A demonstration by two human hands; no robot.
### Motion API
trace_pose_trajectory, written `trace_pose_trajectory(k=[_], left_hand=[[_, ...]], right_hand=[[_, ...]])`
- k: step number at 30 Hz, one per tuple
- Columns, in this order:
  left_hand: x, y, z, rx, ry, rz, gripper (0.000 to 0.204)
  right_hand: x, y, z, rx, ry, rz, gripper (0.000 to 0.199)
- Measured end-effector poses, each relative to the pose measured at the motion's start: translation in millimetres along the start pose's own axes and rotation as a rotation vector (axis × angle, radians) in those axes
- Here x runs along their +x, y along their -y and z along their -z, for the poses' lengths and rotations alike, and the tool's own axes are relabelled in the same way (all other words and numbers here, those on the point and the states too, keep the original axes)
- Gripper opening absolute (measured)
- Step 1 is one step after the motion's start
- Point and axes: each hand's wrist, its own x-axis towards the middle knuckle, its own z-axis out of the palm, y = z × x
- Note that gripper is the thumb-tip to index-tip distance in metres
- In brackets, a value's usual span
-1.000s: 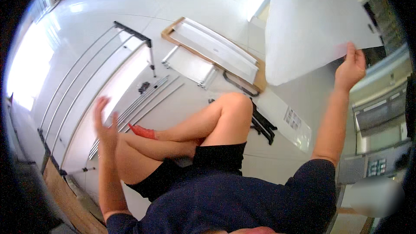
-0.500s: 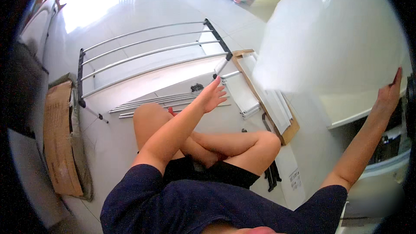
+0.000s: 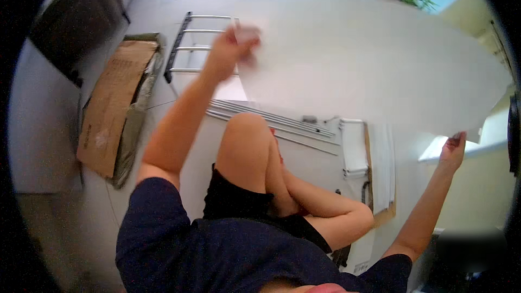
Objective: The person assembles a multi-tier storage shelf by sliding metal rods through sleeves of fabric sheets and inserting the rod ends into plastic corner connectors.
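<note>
Now, left hand (image 3: 230,49): pinching the large white flat sheet (image 3: 369,65) at its ten o'clock edge.
Right hand (image 3: 453,149): gripping its four o'clock corner.
Flattened brown cardboard box (image 3: 111,106): lying at nine o'clock.

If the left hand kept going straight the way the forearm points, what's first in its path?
Probably the metal rack on the floor, just past the left hand, which grips the big white sheet. Depth is unclear; the rack lies well below.

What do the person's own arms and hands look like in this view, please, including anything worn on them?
Both arms are bare from the short dark navy sleeves of a T-shirt downward. The left hand and right hand wear no gloves; no watch or bands show on the wrists.
</note>
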Motion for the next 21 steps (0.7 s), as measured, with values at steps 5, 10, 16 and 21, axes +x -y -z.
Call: trace_pose_trajectory(k=[5, 10, 16, 21], left_hand=[[81, -83, 99, 0.759, -0.256, -0.274, 0.027], [121, -39, 199, 1.124, -0.313, -0.123, 0.048], [108, 15, 277, 0.613, -0.242, 0.275, 0.059], [119, 28, 291, 0.775, -0.116, 0.24, 0.059]], right_hand=[[-53, -167, -85, -0.119, 0.046, -0.242, 0.006], [-123, -310, -123, -0.217, 0.01, -0.403, 0.012], [-189, -336, -126, -0.213, -0.041, -0.658, 0.011], [-181, -317, -103, -0.287, 0.084, -0.593, 0.011]])
